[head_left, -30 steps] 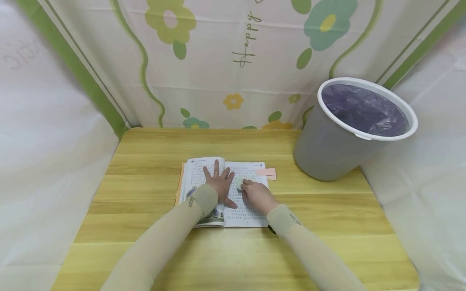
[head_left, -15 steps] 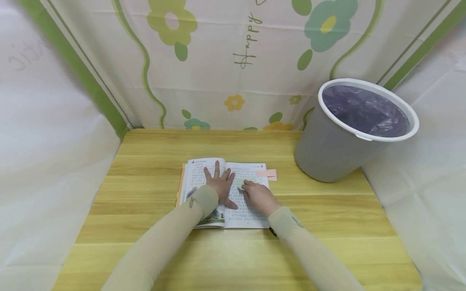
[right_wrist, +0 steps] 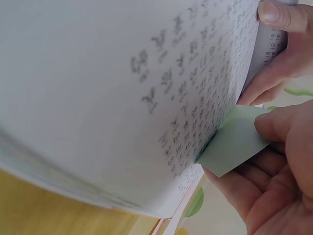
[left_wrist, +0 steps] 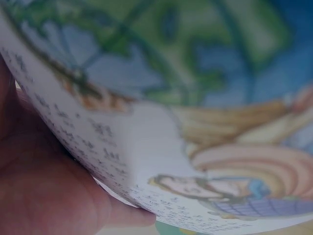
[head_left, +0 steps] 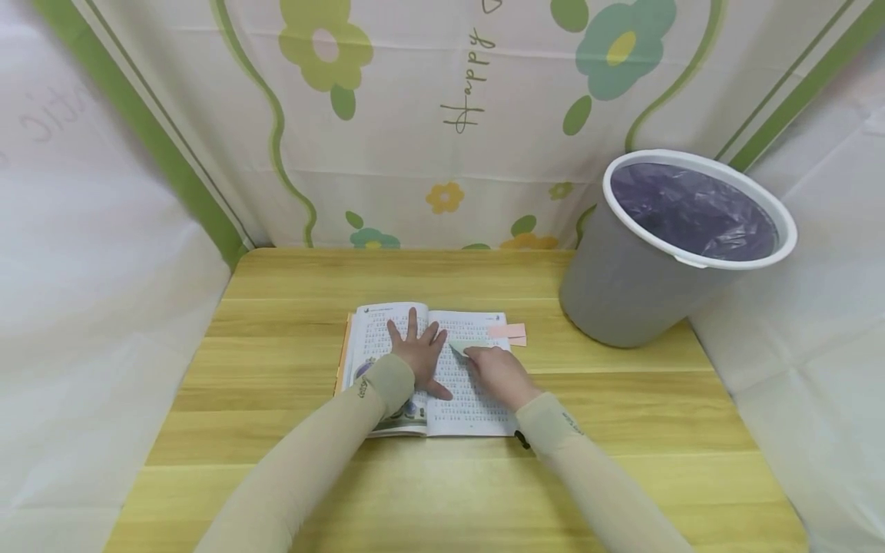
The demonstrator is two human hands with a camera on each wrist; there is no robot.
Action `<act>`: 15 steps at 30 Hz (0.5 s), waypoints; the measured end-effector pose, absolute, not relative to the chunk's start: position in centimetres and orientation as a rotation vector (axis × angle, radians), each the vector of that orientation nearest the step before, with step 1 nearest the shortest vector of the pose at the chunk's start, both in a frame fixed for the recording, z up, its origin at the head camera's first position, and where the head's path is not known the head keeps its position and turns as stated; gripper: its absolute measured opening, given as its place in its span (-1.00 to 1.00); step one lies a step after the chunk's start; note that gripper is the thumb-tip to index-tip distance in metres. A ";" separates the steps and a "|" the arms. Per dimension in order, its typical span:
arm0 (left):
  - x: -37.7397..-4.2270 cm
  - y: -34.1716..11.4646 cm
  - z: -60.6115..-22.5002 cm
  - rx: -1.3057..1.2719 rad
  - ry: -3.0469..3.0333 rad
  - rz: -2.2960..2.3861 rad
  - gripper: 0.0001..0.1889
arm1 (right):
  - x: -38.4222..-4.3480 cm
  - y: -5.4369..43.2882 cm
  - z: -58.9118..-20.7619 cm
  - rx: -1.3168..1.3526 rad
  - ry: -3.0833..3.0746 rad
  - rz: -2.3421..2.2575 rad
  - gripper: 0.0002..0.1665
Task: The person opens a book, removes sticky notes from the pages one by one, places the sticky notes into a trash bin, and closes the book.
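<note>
An open book (head_left: 470, 403) with printed text lies on the wooden table. Across its left page and the fold rests my left hand (head_left: 418, 358), fingers spread and flat. In the left wrist view, part of that hand (left_wrist: 54, 191) sits beside an illustrated page (left_wrist: 146, 132). On the right page, my right hand (head_left: 503, 376) pinches a pale green sticky note (right_wrist: 234, 139) between thumb and fingers. The note's far edge meets the paper while its near part stands lifted. Pink sticky notes (head_left: 508, 331) stick out past the book's right edge.
A grey trash bin (head_left: 622, 284) with a white rim and purple liner stands at the table's back right. A floral cloth (head_left: 387, 169) hangs behind the wooden table (head_left: 276, 307). A small black item (head_left: 522, 439) shows by the right cuff.
The green note has tilted up off the page, showing narrower from above. My right hand has shifted slightly to the right with it. My left hand stays in place.
</note>
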State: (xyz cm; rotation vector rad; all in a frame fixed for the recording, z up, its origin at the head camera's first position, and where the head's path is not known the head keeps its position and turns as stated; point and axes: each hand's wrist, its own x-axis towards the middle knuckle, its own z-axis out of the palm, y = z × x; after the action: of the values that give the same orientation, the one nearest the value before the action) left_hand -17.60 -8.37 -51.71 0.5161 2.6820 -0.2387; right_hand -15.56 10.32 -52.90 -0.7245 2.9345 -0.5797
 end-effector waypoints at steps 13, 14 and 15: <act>-17.6 -8.4 -51.8 0.534 2.693 -0.274 0.41 | -15.4 10.7 -52.9 -0.691 2.939 -0.628 -0.65; -17.6 -8.4 -51.7 0.534 2.693 -0.278 0.40 | -15.3 10.7 -52.8 -0.687 2.937 -0.635 -0.65; -17.5 -8.4 -51.6 0.533 2.689 -0.283 0.40 | -15.3 10.7 -52.8 -0.680 2.934 -0.637 -0.64</act>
State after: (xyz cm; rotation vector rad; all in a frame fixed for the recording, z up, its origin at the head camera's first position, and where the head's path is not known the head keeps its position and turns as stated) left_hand -17.55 -8.41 -51.63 0.5328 2.6895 -0.2826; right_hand -15.32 10.71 -52.83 -0.6803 2.9345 -0.6371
